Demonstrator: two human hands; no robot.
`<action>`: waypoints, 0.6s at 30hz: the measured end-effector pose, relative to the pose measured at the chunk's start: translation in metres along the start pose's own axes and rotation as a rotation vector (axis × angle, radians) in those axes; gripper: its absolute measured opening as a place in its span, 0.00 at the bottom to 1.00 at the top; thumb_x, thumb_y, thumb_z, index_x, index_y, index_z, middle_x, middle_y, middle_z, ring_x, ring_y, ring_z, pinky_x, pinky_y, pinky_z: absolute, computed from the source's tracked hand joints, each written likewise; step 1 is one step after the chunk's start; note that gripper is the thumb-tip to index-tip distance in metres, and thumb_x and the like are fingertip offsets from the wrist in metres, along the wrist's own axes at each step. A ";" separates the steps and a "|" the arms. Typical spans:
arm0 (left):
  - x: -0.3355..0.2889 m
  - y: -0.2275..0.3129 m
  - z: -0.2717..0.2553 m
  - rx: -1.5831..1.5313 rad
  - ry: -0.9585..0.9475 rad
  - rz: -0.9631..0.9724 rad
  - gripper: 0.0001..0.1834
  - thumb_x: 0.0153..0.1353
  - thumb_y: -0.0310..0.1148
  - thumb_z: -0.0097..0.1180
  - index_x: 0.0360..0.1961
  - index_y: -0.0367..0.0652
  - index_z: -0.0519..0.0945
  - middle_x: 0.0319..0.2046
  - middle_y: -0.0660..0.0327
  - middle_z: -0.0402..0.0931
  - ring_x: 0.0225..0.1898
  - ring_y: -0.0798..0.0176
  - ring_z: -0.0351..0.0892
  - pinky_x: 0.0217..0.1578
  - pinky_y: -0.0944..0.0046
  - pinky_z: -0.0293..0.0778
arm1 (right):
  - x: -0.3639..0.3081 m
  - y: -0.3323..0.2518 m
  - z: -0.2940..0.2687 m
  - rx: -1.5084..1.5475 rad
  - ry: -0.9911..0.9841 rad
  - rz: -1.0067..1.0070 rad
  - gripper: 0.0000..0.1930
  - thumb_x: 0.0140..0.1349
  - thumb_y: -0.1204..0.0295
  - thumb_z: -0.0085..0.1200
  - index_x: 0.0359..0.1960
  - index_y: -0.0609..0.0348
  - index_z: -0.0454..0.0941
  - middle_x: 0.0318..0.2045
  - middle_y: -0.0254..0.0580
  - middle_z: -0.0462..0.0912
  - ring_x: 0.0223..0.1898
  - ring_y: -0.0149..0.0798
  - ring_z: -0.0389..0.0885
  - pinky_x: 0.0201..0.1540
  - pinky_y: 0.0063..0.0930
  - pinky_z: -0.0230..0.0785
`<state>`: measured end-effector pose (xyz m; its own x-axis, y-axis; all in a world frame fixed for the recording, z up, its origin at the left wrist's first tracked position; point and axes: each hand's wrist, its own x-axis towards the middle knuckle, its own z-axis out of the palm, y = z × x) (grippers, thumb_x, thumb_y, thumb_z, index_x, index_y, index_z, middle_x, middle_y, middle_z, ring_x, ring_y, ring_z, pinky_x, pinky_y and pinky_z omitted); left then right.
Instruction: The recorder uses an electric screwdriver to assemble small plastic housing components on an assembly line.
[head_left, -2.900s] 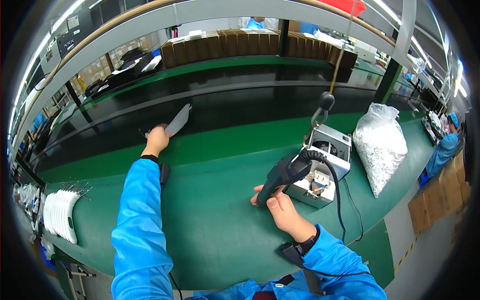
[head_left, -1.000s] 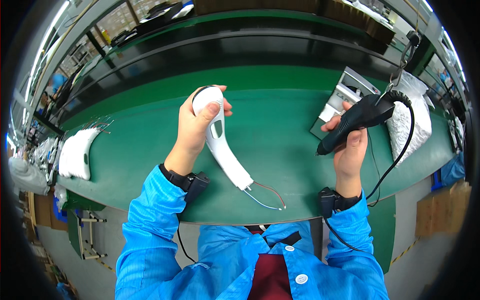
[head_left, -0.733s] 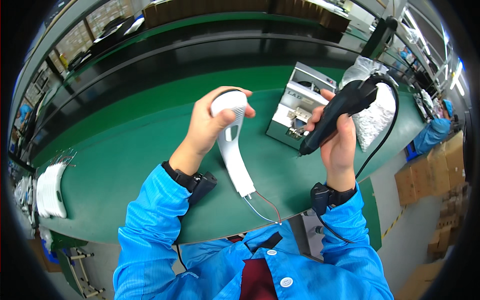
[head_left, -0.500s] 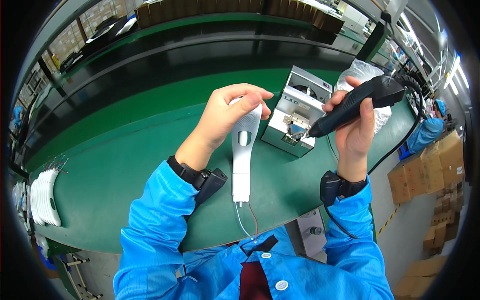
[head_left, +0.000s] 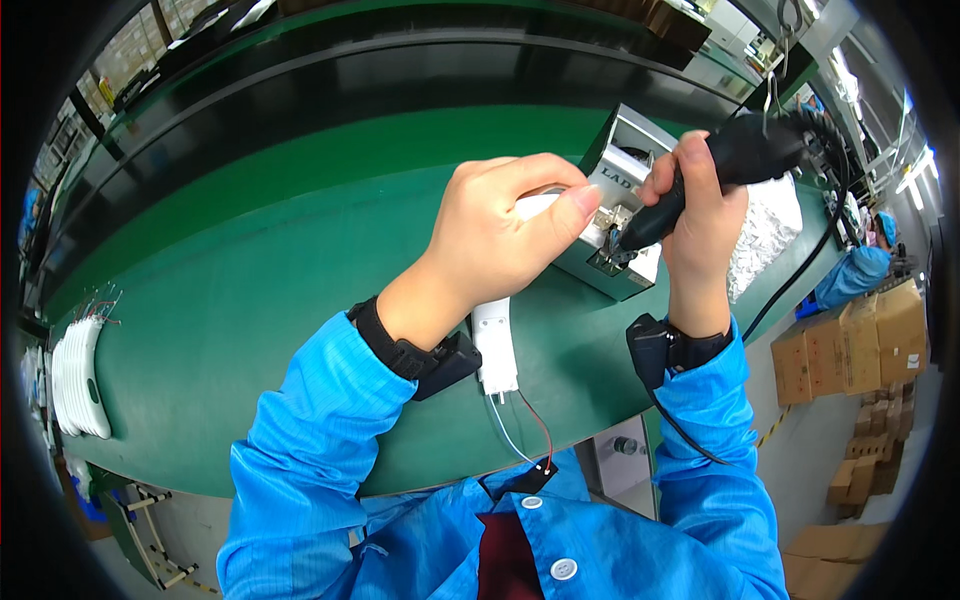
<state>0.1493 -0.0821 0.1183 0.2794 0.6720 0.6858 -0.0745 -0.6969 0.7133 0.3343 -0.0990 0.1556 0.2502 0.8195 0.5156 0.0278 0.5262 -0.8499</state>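
My left hand (head_left: 510, 225) is closely gripping the rounded end of the white handle (head_left: 495, 350) over the green bench (head_left: 300, 260), though my knuckles are hiding most of that hold. My right hand (head_left: 710, 225) is clasping the black screwdriver (head_left: 740, 155), whose nose is pointing at the metal box (head_left: 620, 195). I'm judging the handle light, stiff, perhaps slippery: its body is inviting a grip, its thin wires (head_left: 503, 430) are looking fragile.
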 end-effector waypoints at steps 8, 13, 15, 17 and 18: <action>-0.002 -0.003 -0.001 -0.074 0.033 -0.018 0.14 0.59 0.36 0.55 0.29 0.33 0.80 0.22 0.58 0.79 0.26 0.68 0.77 0.28 0.70 0.73 | -0.024 -0.003 0.019 0.048 -0.098 0.126 0.10 0.60 0.68 0.56 0.26 0.60 0.72 0.15 0.35 0.72 0.17 0.28 0.71 0.22 0.21 0.63; -0.003 0.009 -0.003 -0.282 0.000 -0.100 0.15 0.60 0.38 0.55 0.29 0.33 0.79 0.22 0.58 0.78 0.25 0.68 0.77 0.28 0.70 0.72 | -0.068 0.008 0.035 0.294 -0.167 0.092 0.14 0.58 0.65 0.56 0.30 0.63 0.68 0.17 0.38 0.73 0.19 0.31 0.73 0.27 0.25 0.69; -0.004 0.008 -0.005 -0.266 0.006 -0.138 0.15 0.60 0.38 0.55 0.29 0.33 0.79 0.22 0.58 0.78 0.26 0.68 0.77 0.28 0.70 0.72 | -0.077 0.012 0.044 0.365 -0.173 0.064 0.15 0.57 0.65 0.58 0.34 0.63 0.68 0.19 0.39 0.74 0.20 0.32 0.73 0.28 0.26 0.71; -0.004 0.007 -0.005 -0.253 0.010 -0.174 0.15 0.60 0.38 0.55 0.29 0.33 0.79 0.23 0.58 0.78 0.26 0.68 0.77 0.28 0.70 0.72 | -0.082 0.017 0.047 0.400 -0.182 0.050 0.16 0.57 0.65 0.58 0.36 0.63 0.68 0.19 0.40 0.74 0.20 0.32 0.73 0.28 0.26 0.71; -0.004 0.006 -0.005 -0.234 0.008 -0.175 0.15 0.59 0.38 0.55 0.29 0.34 0.79 0.23 0.58 0.78 0.26 0.68 0.77 0.28 0.70 0.72 | -0.083 0.019 0.048 0.409 -0.194 0.057 0.16 0.57 0.65 0.59 0.37 0.63 0.67 0.19 0.40 0.74 0.20 0.32 0.73 0.28 0.26 0.71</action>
<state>0.1430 -0.0880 0.1209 0.3003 0.7793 0.5500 -0.2445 -0.4945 0.8341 0.2677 -0.1465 0.1014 0.0532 0.8568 0.5129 -0.3749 0.4932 -0.7850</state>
